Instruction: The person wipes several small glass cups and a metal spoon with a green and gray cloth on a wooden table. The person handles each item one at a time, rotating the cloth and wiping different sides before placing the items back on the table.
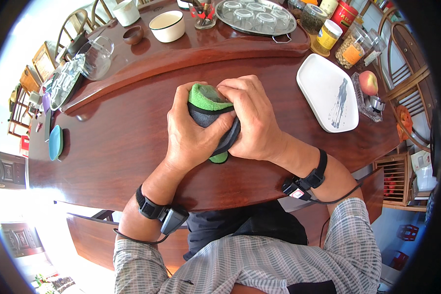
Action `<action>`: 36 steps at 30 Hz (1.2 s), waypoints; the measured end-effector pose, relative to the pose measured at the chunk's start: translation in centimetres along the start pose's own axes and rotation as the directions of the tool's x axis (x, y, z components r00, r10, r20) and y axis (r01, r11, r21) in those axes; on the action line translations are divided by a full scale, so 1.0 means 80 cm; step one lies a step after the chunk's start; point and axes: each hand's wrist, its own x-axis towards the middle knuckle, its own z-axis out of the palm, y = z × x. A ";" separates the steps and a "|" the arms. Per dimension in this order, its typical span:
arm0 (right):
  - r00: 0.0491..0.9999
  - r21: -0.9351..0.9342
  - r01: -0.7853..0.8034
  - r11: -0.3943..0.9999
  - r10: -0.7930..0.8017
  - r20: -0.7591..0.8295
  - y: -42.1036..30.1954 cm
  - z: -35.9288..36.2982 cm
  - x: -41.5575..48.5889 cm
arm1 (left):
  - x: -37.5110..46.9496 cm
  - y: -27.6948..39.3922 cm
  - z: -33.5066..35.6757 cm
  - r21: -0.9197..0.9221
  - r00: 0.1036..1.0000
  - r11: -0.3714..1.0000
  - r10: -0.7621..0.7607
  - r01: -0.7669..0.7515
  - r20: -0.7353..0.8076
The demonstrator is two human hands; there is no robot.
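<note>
A green and grey microfibre cloth (202,117) is bunched between both hands above the middle of the table. Within its green fold shows a clear rim, apparently of a drinking glass (214,92); the cloth and fingers hide the rest. My left hand (183,128) wraps the cloth from the left, its thumb lying across the grey side. From the right, my right hand (255,121) grips the bundle, with bent fingers at the clear rim. One green corner of the cloth hangs below the hands.
A white tray (319,88) with a dark smear lies to the right, near an apple (368,83) and several jars. On the raised back ledge stand a round metal tray of upturned glasses (257,18), an enamel bowl (167,27) and a glass pitcher (97,60). A blue dish (56,143) sits left.
</note>
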 end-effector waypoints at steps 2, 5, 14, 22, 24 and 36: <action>0.998 -0.016 0.052 0.999 -0.052 -0.019 0.001 0.000 0.003 | -0.002 -0.001 0.002 -0.023 1.000 1.000 0.017 -0.018 -0.026; 0.998 0.023 0.059 0.998 -0.059 -0.023 0.001 -0.001 0.004 | -0.004 -0.003 0.004 -0.060 0.998 0.998 0.009 -0.013 -0.067; 1.000 0.177 -0.022 0.984 0.021 0.006 -0.001 -0.002 0.006 | 0.002 0.004 -0.001 -0.712 0.806 0.514 -0.578 0.478 0.124; 0.875 0.793 -0.452 0.408 0.377 0.304 0.012 -0.025 0.005 | 0.001 -0.001 -0.011 -0.844 0.899 0.327 -0.260 0.424 0.351; 0.873 0.792 -0.453 0.410 0.383 0.301 0.018 -0.020 0.006 | -0.001 -0.008 -0.013 -0.807 0.899 0.396 -0.229 0.437 0.374; 0.982 0.136 -0.179 0.974 0.168 0.086 -0.007 -0.013 0.010 | -0.001 -0.003 -0.011 -0.814 0.890 0.436 -0.411 0.382 0.198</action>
